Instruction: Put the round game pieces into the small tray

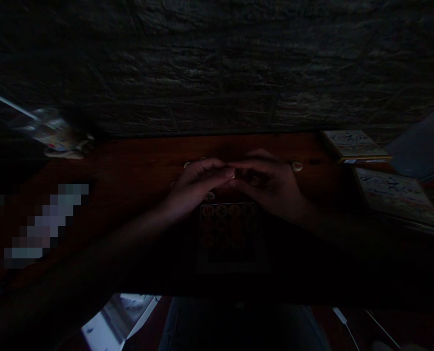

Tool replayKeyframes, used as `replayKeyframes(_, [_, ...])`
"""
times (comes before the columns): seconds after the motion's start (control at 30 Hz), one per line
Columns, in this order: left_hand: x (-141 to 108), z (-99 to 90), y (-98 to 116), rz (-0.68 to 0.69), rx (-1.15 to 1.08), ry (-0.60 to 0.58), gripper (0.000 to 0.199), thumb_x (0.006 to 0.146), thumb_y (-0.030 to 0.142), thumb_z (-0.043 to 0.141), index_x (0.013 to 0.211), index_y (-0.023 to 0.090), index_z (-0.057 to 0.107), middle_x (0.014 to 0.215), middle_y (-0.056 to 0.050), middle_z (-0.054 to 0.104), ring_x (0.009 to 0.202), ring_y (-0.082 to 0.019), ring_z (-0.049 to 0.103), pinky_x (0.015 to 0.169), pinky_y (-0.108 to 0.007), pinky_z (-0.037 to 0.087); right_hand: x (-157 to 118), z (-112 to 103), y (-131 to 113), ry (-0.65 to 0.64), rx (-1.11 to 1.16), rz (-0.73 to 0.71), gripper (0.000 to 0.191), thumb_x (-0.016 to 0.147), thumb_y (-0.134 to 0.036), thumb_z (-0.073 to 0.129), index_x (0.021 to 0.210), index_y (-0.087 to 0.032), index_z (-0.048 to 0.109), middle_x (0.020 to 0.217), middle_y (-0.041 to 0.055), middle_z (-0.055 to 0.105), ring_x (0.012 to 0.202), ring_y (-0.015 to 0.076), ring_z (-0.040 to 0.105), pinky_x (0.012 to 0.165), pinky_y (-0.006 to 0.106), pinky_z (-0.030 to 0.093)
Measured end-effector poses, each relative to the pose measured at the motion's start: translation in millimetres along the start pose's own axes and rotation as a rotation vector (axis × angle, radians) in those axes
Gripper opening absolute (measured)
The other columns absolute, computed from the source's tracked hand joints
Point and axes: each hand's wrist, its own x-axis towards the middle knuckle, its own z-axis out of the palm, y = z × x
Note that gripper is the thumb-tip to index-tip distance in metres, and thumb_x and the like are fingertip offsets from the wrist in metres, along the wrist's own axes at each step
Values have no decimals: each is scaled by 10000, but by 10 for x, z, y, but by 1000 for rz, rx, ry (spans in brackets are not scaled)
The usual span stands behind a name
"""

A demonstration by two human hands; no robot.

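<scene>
Over the table (pixel 140 153), just beyond a tray (pixel 235 258) with rows of round pieces, the left hand (pixel 198 183) and right hand (pixel 275 183) meet at the fingertips. A pale piece (pixel 233 176) shows at the left thumb tip; the left grip appears closed on it. The right grip is curved; whether it also holds the piece cannot be told in the dim light. One loose disc (pixel 297 166) lies beside the right hand, near two boxes (pixel 399 195).
</scene>
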Motion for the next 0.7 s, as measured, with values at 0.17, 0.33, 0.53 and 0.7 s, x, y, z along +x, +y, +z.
replayKeyframes(0.17, [-2,10,17,1,-17,-20,197,899,395,859,1012,235,839,1020,-37,821,936,-176,775,843,-250,613,3,-21,6,-14,-52,-24,321,928,-397,843,1235,-304,828,1117,57,749,950,204,699,813,341,585])
replayKeyframes(0.33, [10,-8,1,36,-2,-3,213,892,392,868,1011,219,832,1081,-57,838,979,-191,788,911,-280,611,6,-41,2,-16,-97,-33,273,946,-347,821,1214,-295,833,1081,53,779,959,220,727,814,347,579])
replayKeyframes(0.53, [48,-58,-12,164,215,66,256,839,410,908,972,209,824,992,-64,852,918,-218,795,859,-308,610,55,-121,-110,-125,-166,-9,306,889,-169,786,1177,-260,836,1075,52,796,944,234,739,801,357,566])
replayKeyframes(0.7, [16,-33,71,290,296,155,206,906,406,826,881,201,813,886,-60,832,861,-210,774,821,-302,589,185,-283,-357,-205,-110,185,194,865,-223,831,1051,-270,858,1026,22,837,851,226,768,753,341,588])
